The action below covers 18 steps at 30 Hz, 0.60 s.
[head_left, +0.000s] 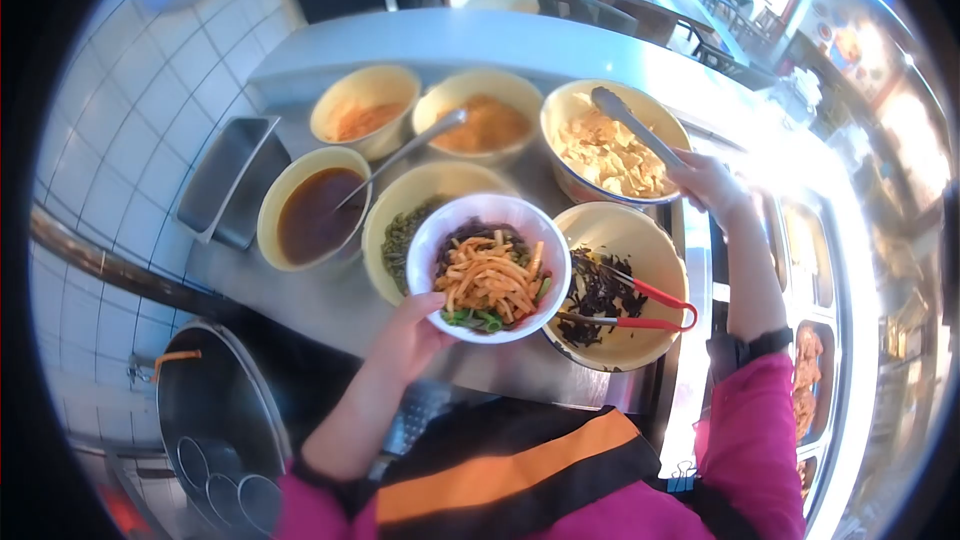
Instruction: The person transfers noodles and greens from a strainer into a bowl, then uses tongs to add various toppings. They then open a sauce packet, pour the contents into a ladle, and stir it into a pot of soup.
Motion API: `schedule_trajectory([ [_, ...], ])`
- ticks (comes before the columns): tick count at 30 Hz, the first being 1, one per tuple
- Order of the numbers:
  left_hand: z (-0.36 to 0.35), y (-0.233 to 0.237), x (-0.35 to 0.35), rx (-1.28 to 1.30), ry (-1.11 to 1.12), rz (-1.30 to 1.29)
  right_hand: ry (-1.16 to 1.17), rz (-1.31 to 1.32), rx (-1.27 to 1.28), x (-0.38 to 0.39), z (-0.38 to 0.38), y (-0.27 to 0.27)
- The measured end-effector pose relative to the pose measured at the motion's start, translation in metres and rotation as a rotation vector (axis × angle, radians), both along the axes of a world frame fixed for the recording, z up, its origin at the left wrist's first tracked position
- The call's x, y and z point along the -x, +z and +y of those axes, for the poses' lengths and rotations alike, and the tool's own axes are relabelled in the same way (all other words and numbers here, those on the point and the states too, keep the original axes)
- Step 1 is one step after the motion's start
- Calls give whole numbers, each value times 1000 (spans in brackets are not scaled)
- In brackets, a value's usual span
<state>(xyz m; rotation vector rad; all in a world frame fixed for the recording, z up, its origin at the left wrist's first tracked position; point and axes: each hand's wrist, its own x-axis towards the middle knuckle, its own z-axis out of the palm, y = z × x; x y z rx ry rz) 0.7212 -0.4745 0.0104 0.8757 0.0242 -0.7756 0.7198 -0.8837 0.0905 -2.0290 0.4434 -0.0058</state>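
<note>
My left hand (407, 337) grips the lower left rim of a white bowl (424, 240), thumb over the edge. The bowl holds pale orange strips (490, 277), chopped greens and something dark. My right hand (705, 183) is closed round the handle end of metal tongs (635, 125). These tongs lie over a large bowl (553, 130) of pale yellow pieces (608, 152). Below it, a cream bowl (640, 350) holds dark shredded food (600, 305) and red-handled tongs (655, 307). The white bowl partly covers a bowl of green bits (405, 230).
A brown-liquid bowl (285, 248) with a metal ladle (410, 145), two bowls of orange food (365, 120) (482, 125) and an empty steel pan (228, 180) stand on the counter. A large dark pot (215, 390) is lower left. Lit food trays (812, 390) line the right side.
</note>
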Motion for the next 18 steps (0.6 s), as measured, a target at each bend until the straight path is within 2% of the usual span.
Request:
schedule_trajectory([
  [3, -5, 2, -4, -28, -2, 44, 27, 29, -108, 20, 19, 17],
  [9, -15, -8, -11, -18, 48, 77, 67, 37, -69, 70, 81, 43],
  [11, -17, -8, -11, -84, 20, 62, 164, -37, -105, 82, 88, 35],
  [12, -18, -6, -10, -72, 48, 71, 129, -1, -59, 87, 99, 36],
  [13, -18, -5, -9, -64, 54, 80, 127, 15, -118, 91, 106, 35],
  [16, -17, -7, -10, -8, 31, 36, 147, -45, -134, 98, 118, 10],
  [18, -18, -7, -7, -3, 39, 51, 298, -121, 47, 97, 120, -3],
])
